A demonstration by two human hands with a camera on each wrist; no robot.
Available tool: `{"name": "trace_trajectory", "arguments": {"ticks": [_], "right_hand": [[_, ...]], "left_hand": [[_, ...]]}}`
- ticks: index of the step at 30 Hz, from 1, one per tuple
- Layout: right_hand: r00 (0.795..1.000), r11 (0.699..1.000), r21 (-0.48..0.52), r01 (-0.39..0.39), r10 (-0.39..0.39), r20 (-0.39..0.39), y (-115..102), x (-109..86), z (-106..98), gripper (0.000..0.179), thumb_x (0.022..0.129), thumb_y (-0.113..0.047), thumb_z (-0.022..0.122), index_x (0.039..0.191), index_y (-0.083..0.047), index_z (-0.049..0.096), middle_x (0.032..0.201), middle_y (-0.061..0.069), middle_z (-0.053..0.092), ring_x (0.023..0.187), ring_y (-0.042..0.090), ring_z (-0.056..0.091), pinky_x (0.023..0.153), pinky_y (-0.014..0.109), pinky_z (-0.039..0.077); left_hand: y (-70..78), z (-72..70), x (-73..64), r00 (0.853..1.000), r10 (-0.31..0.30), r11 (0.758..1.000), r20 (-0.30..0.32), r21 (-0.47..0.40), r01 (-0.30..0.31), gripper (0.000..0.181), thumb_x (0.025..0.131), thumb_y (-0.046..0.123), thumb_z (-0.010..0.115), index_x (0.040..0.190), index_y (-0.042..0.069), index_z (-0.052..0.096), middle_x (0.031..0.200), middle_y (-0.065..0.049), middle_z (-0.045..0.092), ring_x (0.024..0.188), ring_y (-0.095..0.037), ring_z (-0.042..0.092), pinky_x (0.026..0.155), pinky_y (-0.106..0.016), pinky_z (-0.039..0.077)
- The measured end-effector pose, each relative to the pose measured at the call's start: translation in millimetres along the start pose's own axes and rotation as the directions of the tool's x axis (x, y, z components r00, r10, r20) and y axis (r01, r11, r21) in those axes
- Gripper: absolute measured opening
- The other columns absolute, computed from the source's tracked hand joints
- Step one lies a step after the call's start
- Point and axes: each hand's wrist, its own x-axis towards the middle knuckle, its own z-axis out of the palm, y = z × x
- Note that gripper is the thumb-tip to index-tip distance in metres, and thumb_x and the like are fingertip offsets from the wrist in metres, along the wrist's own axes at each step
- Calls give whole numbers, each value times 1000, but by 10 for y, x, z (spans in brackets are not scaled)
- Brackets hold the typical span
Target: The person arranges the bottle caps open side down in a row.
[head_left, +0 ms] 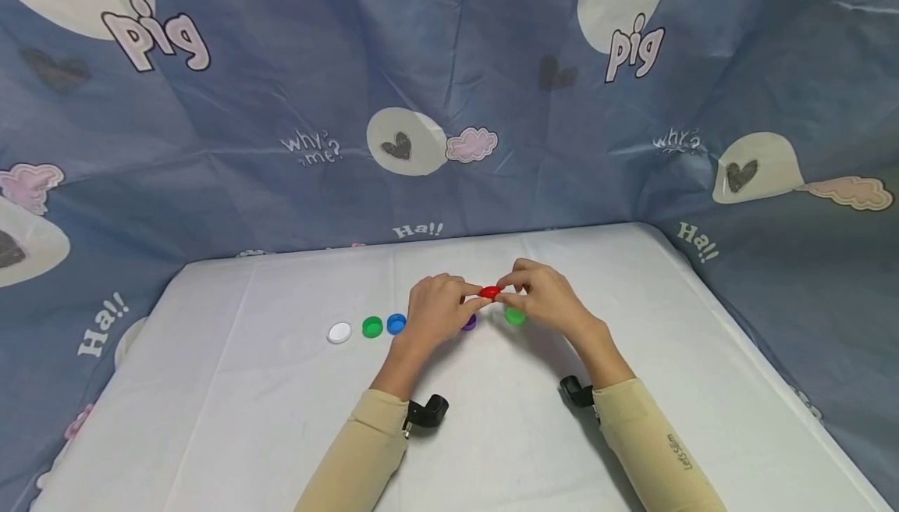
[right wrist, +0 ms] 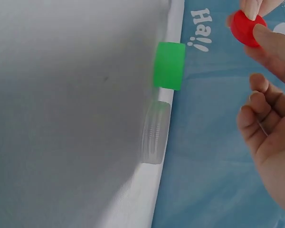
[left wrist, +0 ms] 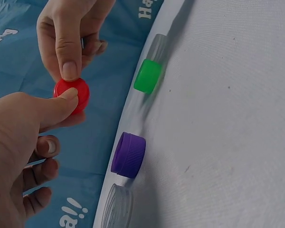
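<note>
Both hands pinch one red bottle cap, held up above the white table. My left hand has its thumb and index finger on the cap's left side. From the other side, the thumb and a fingertip of my right hand grip it. In the left wrist view the red cap's flat round face shows between the two thumbs, and the left hand's other fingers curl loosely. Under the hands stand a purple cap and a bright green cap, with a clear cap beside the green one.
To the left of my left hand, a white cap, a darker green cap and a blue cap sit in a row on the white tablecloth. Another clear cap is near the purple one. A blue printed curtain hangs behind.
</note>
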Motion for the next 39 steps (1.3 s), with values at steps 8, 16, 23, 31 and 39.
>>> {"name": "trace_trajectory", "arguments": {"ticks": [8,16,23,31,39], "right_hand": [[998,980,194,-38,28,56,3,21,-21,9,84,-12,76,92,-14,79,78,-2,59,69,15,50,62,25,41],[975,923,334,-189,136,177,38,20,-65,8,86,-16,73,90,-14,80,84,5,66,80,19,56,74,31,45],[955,889,373,-264,186,232,53,20,-87,15,89,-22,72,95,-11,80,89,6,67,82,20,54,72,31,46],[946,887,364,-286,201,253,39,7,-97,15,89,-23,69,93,-14,80,90,7,68,82,21,55,71,31,46],[951,916,310,-253,178,251,36,0,-105,20,89,-29,72,103,-18,79,92,8,67,82,20,55,71,31,46]], "left_hand": [[26,-17,2,999,33,999,36,38,-34,28,85,52,73,108,35,78,66,13,59,61,-6,48,59,-25,38],[43,-36,-3,993,113,985,-29,136,-108,33,80,54,77,107,35,78,70,13,65,68,-8,57,69,-27,46],[32,-36,-10,974,186,975,-127,150,-166,37,79,52,78,113,38,74,68,11,64,65,-9,54,70,-30,48],[36,-38,-6,973,196,976,-124,124,-181,32,77,50,80,106,38,77,71,11,68,66,-9,57,67,-29,46],[30,-55,4,986,141,987,-90,93,-133,29,78,51,79,104,39,76,62,15,57,61,-5,48,61,-25,41]]}}
